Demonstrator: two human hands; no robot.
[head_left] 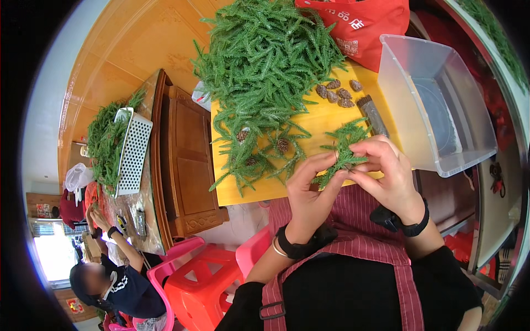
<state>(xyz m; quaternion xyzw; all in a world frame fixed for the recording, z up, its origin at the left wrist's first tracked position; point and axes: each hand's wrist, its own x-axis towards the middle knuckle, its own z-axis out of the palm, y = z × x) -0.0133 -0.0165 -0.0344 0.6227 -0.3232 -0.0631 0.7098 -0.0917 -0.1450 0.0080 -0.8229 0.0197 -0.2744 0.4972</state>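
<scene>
Item: artificial evergreen sprig [343,148], green, needle-tufted, held above the near edge of the yellow bench [309,124]. Left hand [310,190] pinched shut on its lower stem; right hand [386,171] closed on the upper part, fingertips meeting the left's. Handling, as judged: very light, springy, needles soft but prickly, not fragile; best gripped at the stiffer central stem, not the tips. Nearby: large heap of like sprigs [265,55], loose pine cones [338,92], finished sprigs with cones [270,151], clear plastic bin [436,105], red bag [359,25].
</scene>
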